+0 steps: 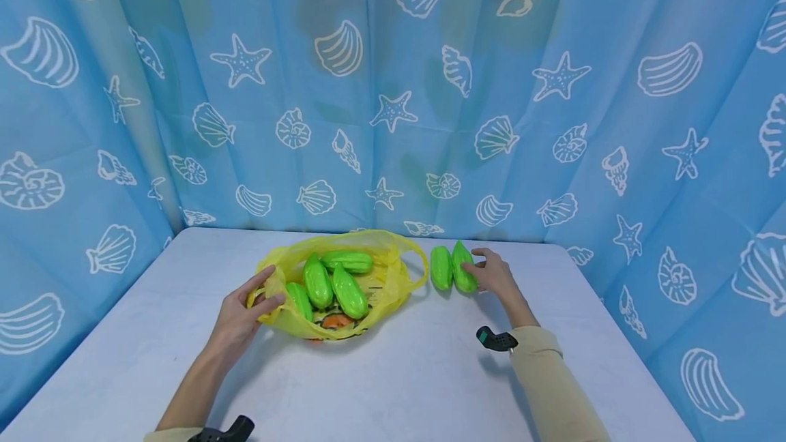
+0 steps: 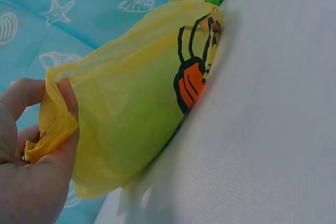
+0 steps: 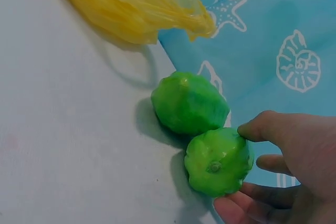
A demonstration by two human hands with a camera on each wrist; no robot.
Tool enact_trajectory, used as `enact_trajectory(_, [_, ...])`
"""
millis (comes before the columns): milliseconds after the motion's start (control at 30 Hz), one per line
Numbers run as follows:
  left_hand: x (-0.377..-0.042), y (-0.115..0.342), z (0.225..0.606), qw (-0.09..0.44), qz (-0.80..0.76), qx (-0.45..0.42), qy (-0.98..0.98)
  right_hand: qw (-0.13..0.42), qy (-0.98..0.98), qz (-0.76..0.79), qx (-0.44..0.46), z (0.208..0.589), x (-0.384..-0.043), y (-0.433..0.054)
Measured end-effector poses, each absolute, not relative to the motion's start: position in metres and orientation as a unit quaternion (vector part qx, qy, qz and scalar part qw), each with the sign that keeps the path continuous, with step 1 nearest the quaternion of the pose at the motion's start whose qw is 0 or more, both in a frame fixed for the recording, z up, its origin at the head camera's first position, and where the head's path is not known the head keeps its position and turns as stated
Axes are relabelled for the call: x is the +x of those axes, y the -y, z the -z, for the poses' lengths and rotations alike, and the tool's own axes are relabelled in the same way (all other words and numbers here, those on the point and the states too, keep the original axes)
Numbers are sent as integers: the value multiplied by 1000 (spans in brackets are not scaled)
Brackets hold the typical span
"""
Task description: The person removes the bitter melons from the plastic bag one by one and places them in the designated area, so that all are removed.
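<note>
A thin yellow plastic bag (image 1: 393, 292) lies on the table with its mouth spread wide. My left hand (image 1: 242, 309) pinches the bunched rim on its left side, thumb against fingers, as the left wrist view shows. Several glossy, bright green, ridged gourds (image 1: 350, 292) lie inside the bag. Right of the bag, two more stand out on the table side by side: a nearer-to-bag gourd (image 1: 441, 268) and a pointed-tip gourd (image 1: 463, 268). My right hand (image 1: 494, 275) grips the pointed one from its right, thumb on one side and fingertips on the other.
A white table (image 1: 393, 387) carries everything. Behind it and along the sides hangs a blue curtain (image 1: 393, 155) with white shells and starfish. The bag's loop handle (image 1: 422, 264) sticks out to the right, close to the two gourds outside.
</note>
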State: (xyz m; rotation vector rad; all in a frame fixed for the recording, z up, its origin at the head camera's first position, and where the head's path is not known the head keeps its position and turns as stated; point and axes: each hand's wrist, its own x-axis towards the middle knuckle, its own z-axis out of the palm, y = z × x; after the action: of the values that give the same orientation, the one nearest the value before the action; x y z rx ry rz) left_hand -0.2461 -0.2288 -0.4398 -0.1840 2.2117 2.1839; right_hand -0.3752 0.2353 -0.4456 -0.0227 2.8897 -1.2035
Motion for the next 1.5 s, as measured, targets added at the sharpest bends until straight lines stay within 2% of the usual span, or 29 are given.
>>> enact_trajectory(800, [-247,228,439,16,-700,-58,-711,25,-931,363,-17,452,-358,-243])
enact_trajectory(1500, [-246,228,439,13,-701,-59,-711,-58,-934,347,-57,437,-331,-243])
